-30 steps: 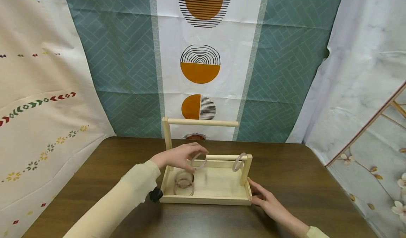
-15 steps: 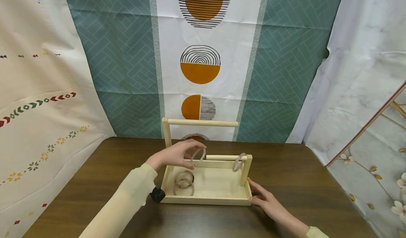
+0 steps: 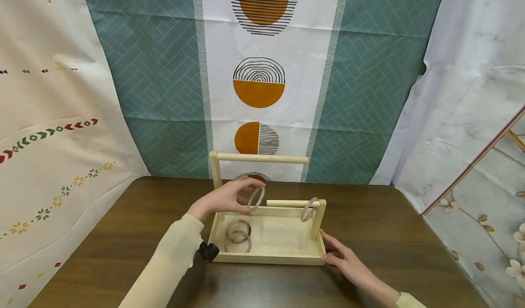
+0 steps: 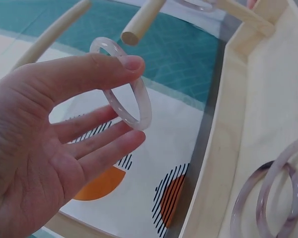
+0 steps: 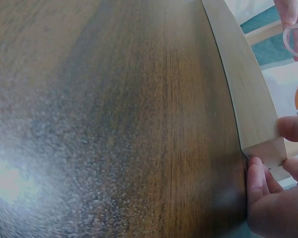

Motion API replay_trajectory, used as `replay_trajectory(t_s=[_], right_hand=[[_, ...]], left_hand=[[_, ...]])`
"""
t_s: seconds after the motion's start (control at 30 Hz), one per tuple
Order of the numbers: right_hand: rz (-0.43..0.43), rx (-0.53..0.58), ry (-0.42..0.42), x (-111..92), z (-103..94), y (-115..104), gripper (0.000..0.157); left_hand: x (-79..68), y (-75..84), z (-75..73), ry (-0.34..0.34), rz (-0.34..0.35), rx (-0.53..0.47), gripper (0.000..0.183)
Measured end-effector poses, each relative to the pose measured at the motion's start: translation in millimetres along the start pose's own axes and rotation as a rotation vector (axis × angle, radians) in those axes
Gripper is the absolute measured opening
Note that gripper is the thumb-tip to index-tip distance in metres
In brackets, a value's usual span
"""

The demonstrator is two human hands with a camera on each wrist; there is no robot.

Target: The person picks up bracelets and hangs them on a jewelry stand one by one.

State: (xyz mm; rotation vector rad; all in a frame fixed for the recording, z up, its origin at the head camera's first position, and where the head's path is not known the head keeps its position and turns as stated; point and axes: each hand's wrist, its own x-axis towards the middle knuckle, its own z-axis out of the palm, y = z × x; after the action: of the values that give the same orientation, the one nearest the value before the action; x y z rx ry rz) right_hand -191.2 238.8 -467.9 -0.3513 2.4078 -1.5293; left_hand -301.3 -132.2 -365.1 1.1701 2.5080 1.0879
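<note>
My left hand (image 3: 229, 197) pinches a pale, translucent bangle (image 4: 144, 101) between thumb and fingertips, tilted, above the tray's left part. In the left wrist view, the free round end of the lower wooden rod (image 4: 131, 37) shows just beyond the bangle. That rod juts left from a short post; another bangle (image 3: 303, 214) hangs on it near the post. Two more bangles, one with dark patches (image 4: 238, 210) and a paler one (image 4: 261, 210), lie overlapping in the wooden tray (image 3: 266, 259). At its front right corner, my right hand (image 3: 346, 259) grips the tray between thumb and fingers.
A taller post (image 3: 216, 173) at the tray's left end carries a higher wooden rod (image 3: 262, 158), which runs to the right. The tray stands on a dark wooden table (image 3: 164, 217). Patterned cloths hang behind and at both sides, the teal and white one (image 3: 164, 94) at the back.
My left hand has lifted the bangle a little higher and turned it narrower to the head view, drawing slightly left of the lower rod's end. The right hand and tray stay put.
</note>
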Motion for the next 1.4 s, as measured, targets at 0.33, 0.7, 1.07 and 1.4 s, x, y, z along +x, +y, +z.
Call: replay_trajectory(t_s=[0.33, 0.7, 1.07, 1.4], right_hand=[[-0.012, -0.001, 0.002, 0, 0.0, 0, 0.07], [-0.021, 0.014, 0.004, 0, 1.5, 1, 0.07], [-0.016, 0.019, 0.003, 1, 1.0, 0, 0.07], [0.003, 0.006, 0.003, 1, 1.1, 0, 0.069]], left_hand=[[-4.0, 2.3, 7.0, 0.028, 0.013, -0.101, 0.071], [0.0, 11.5, 17.3, 0.025, 0.031, -0.175, 0.071], [6.9, 12.3, 21.7, -0.01, 0.005, -0.106, 0.072], [17.3, 17.6, 25.3, -0.03, 0.006, -0.094, 0.071]])
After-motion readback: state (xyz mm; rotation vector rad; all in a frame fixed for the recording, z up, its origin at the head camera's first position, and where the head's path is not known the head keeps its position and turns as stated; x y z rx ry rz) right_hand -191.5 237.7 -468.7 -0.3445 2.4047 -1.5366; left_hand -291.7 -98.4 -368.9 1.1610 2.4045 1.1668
